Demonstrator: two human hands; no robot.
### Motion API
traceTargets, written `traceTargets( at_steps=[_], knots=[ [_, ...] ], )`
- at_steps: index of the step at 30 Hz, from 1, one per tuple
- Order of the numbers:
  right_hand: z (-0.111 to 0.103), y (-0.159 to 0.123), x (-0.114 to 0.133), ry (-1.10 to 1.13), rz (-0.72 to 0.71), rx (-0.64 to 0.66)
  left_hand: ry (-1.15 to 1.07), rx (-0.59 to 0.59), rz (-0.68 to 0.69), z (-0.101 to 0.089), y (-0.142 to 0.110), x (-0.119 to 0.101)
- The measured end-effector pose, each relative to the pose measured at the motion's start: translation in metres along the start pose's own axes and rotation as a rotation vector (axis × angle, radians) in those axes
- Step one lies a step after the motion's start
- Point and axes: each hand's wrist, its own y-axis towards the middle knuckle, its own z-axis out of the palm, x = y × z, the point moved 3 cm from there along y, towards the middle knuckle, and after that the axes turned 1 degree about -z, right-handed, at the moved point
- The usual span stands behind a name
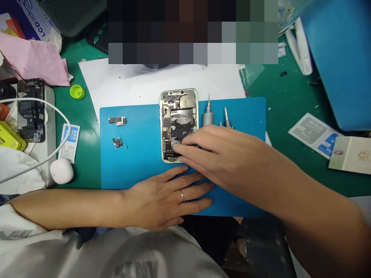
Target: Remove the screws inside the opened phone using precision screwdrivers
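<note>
An opened smartphone (pixel 181 125) lies on the blue mat (pixel 136 154), its battery and circuit boards exposed. My right hand (pixel 223 148) reaches over its lower end from the right. Those fingers are bent close together, with the tips at the bottom edge of the battery; whatever they pinch, if anything, is hidden. Below the phone my left hand (pixel 174 195) rests palm down, fingers spread, holding nothing. A ring is on one of its fingers. Two screwdrivers (pixel 208 116) stick out beyond my right hand, their lower parts covered by it.
Left on the mat are a small metal bracket (pixel 118 121) and a heap of tiny screws and parts (pixel 117 142). Another opened phone (pixel 31 110), a white cable (pixel 62 144), a white earbud case (pixel 62 171) and a green cap (pixel 77 92) are farther left. White paper (pixel 116 85) lies behind.
</note>
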Motion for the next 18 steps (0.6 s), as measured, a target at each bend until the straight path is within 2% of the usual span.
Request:
traceTargets(
  at_steps=[8,14,18],
  knots=[
    [0.011,0.005,-0.008,0.087,-0.013,0.032,-0.012,0.022,-0.018,0.000,0.003,0.000],
    [0.018,0.005,-0.016,0.204,0.081,0.113,0.000,0.032,-0.019,0.001,0.004,0.000],
    [0.015,0.001,-0.015,0.317,0.142,0.050,-0.027,0.006,-0.012,0.001,0.004,0.000]
  ],
)
